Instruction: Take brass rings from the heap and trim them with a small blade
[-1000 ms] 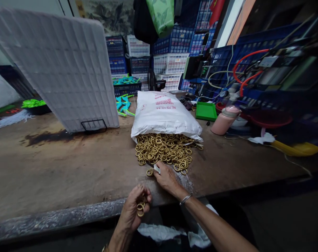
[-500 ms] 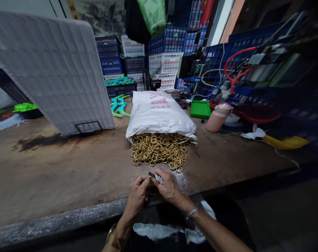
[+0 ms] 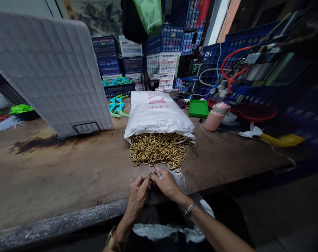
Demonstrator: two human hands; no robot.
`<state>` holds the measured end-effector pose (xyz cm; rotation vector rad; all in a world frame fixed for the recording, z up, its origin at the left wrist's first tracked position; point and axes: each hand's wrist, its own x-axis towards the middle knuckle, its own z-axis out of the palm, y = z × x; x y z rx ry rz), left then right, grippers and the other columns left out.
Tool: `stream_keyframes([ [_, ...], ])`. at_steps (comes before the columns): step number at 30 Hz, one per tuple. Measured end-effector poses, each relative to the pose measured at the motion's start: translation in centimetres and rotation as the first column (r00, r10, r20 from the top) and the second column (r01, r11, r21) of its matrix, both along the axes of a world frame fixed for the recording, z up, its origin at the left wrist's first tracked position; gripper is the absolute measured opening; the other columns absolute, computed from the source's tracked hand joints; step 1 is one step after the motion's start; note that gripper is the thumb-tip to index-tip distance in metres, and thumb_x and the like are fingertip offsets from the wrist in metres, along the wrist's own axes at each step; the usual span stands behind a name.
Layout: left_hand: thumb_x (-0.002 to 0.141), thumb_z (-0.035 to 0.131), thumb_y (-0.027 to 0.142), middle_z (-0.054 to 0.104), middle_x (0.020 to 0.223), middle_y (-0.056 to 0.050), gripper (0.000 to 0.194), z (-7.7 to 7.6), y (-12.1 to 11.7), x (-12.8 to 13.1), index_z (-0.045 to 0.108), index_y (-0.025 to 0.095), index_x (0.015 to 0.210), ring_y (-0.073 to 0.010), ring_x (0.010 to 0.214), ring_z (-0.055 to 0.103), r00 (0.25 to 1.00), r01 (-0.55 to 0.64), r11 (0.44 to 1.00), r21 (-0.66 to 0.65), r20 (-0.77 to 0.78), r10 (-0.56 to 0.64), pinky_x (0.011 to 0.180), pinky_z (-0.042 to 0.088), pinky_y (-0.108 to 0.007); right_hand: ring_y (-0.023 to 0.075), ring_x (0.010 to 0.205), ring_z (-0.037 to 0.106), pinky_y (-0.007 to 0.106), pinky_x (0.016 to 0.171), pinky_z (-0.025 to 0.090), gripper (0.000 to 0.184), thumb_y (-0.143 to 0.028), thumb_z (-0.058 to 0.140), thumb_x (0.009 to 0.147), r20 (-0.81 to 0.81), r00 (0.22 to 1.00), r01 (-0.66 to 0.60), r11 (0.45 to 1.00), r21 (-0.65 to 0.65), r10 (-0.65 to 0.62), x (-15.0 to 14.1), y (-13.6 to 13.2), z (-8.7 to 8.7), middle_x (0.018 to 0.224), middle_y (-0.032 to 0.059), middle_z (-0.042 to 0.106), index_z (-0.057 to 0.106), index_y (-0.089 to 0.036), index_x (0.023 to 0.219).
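In the head view my left hand is closed, thumb and fingers pinched together at the table's front edge. Whatever sits in that pinch is hidden. My right hand meets it from the right, wrapped round a small knife. The knife has a thin blade and a pale, whitish part, and it points up and away from me. Just beyond both hands lies a heap of gold-coloured rings. They spill from the open mouth of a white sack with red print.
A tall white padded panel stands on the left of the wooden table. To the right are a green tray, a pink bottle and a machine with red hoses. Stacked crates fill the back.
The knife in my right hand has turned from pointing left to pointing more upright. Both hands stay close together in nearly the same place. The view has shifted slightly.
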<state>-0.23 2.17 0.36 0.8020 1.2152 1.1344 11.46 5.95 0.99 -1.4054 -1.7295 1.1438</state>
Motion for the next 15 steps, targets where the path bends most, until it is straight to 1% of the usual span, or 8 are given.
stream_keyframes([
  [2,0.067,0.059,0.049,0.036,0.041,0.01,0.033,0.0,0.0,0.0,0.046,0.019,0.063,-0.0023,0.029,0.023,0.998,0.04,0.998,-0.053,0.041,-0.038,0.03,0.018,-0.015,0.0083,0.053,0.04,0.019,0.051,0.031,0.019,-0.029,0.048,0.076,0.042,0.999,0.009,0.997,0.081,-0.012,-0.1,0.1,-0.2,0.054,-0.0054,0.044,0.048,-0.017,0.061],
  [4,0.065,0.06,0.051,0.04,0.045,0.01,0.036,0.0,0.0,-0.1,0.043,0.019,0.066,-0.0011,0.029,0.023,0.995,0.059,0.996,-0.06,0.086,-0.054,0.029,0.017,-0.014,0.0084,0.054,0.039,0.019,0.051,0.03,0.02,-0.029,0.047,0.077,0.063,0.998,-0.007,0.99,0.137,-0.001,-0.2,0.1,-0.2,0.054,-0.0052,0.043,0.048,-0.017,0.061],
  [7,0.065,0.061,0.05,0.042,0.048,0.01,0.036,0.0,-0.1,-0.2,0.043,0.019,0.068,-0.0002,0.03,0.023,0.989,0.058,0.997,-0.049,0.142,-0.051,0.029,0.017,-0.012,0.0085,0.052,0.04,0.018,0.05,0.03,0.02,-0.027,0.042,0.08,0.03,0.999,-0.032,0.991,0.131,0.029,0.0,0.3,-0.3,0.054,-0.0048,0.044,0.048,-0.017,0.064],
  [9,0.067,0.06,0.048,0.041,0.048,0.01,0.035,0.0,-0.2,-0.2,0.042,0.019,0.068,-0.0001,0.03,0.023,0.984,0.057,0.998,-0.03,0.173,-0.051,0.029,0.017,-0.012,0.0088,0.051,0.042,0.018,0.05,0.031,0.02,-0.026,0.039,0.081,0.031,0.999,-0.018,0.993,0.116,0.015,0.2,0.4,-0.4,0.054,-0.0043,0.046,0.048,-0.018,0.066],
  [10,0.068,0.06,0.048,0.042,0.049,0.01,0.034,0.0,-0.2,-0.2,0.042,0.019,0.069,-0.0002,0.031,0.023,0.981,0.055,0.998,-0.02,0.185,-0.051,0.029,0.017,-0.012,0.0092,0.052,0.043,0.019,0.051,0.031,0.02,-0.026,0.037,0.082,0.06,0.998,-0.008,0.991,0.134,0.0,0.4,0.4,-0.5,0.055,-0.0037,0.047,0.048,-0.018,0.067],
  [12,0.068,0.06,0.048,0.044,0.051,0.009,0.034,0.1,-0.2,-0.2,0.043,0.019,0.07,-0.0002,0.031,0.025,0.98,0.042,0.999,-0.002,0.194,-0.041,0.029,0.018,-0.012,0.0104,0.055,0.045,0.02,0.053,0.031,0.018,-0.023,0.037,0.082,0.171,0.985,-0.008,0.978,0.209,-0.029,0.7,0.2,-0.8,0.059,-0.002,0.05,0.048,-0.018,0.069],
  [14,0.068,0.06,0.049,0.044,0.05,0.009,0.035,0.2,-0.2,-0.1,0.044,0.019,0.071,-0.0001,0.03,0.025,0.981,0.027,1.0,0.004,0.19,-0.027,0.029,0.019,-0.012,0.0114,0.058,0.047,0.021,0.055,0.029,0.014,-0.018,0.038,0.079,0.305,0.952,-0.075,0.96,0.27,-0.011,0.9,-0.2,-1.0,0.062,-0.0007,0.053,0.05,-0.019,0.071],
  [15,0.067,0.061,0.05,0.043,0.049,0.01,0.036,0.3,-0.2,-0.1,0.044,0.019,0.072,0.0,0.03,0.024,0.982,0.015,1.0,0.001,0.189,-0.015,0.029,0.018,-0.012,0.0117,0.059,0.047,0.021,0.055,0.028,0.013,-0.015,0.039,0.077,0.365,0.931,-0.123,0.953,0.278,0.014,1.0,-0.4,-1.1,0.063,-0.0003,0.055,0.051,-0.019,0.073],
])
